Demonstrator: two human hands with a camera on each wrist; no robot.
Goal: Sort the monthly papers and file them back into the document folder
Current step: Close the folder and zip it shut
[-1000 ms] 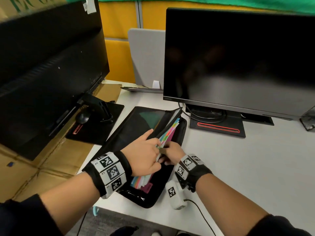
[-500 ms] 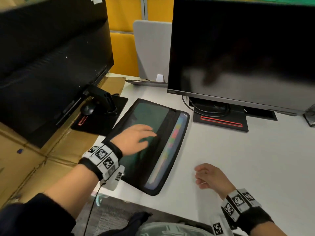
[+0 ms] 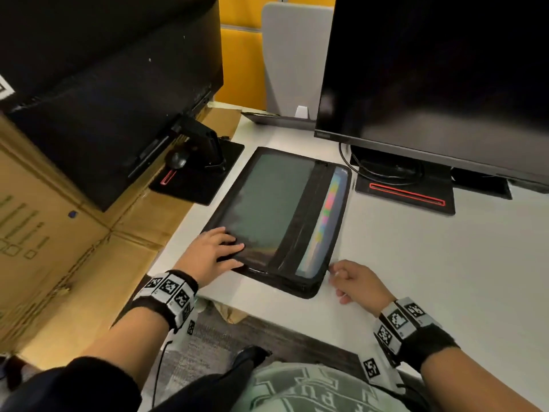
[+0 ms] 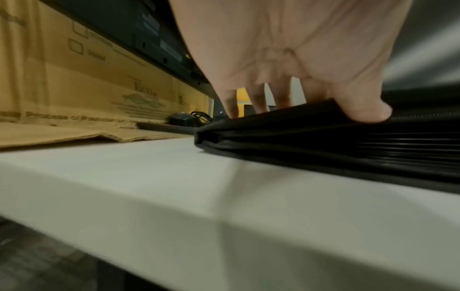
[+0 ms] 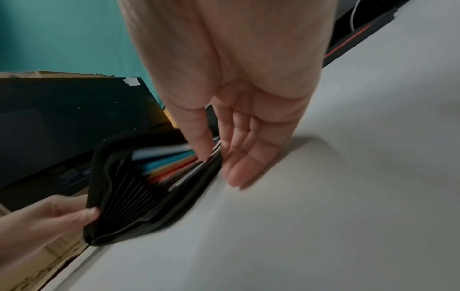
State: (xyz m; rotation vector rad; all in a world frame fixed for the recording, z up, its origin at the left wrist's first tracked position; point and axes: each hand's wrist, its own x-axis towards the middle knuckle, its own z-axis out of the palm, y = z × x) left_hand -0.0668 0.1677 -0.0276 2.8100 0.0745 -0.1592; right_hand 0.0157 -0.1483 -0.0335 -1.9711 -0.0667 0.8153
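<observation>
The black document folder (image 3: pixel 267 209) lies flat on the white desk (image 3: pixel 416 263) with its cover down. Coloured papers (image 3: pixel 325 221) show through the translucent strip along its right side, and their edges (image 5: pixel 169 163) fan out at the open corner. My left hand (image 3: pixel 219 254) rests on the near-left corner, with spread fingers (image 4: pixel 259 98) on top and the thumb on the near edge. My right hand (image 3: pixel 338 273) is at the near-right corner, where its thumb (image 5: pixel 199 141) and fingers pinch the folder's edge (image 5: pixel 214 155).
A black monitor (image 3: pixel 430 69) stands right behind the folder on a red-lined base (image 3: pixel 407 194) with cables. A second monitor (image 3: pixel 113 84), its stand and a mouse (image 3: pixel 177 159) sit at the left over cardboard boxes (image 3: pixel 59 248). The desk's front edge is just below my hands.
A second ago both hands were in the open folder's papers. The cover is now down; my left hand slid to the near-left corner and my right hand came to the near-right corner.
</observation>
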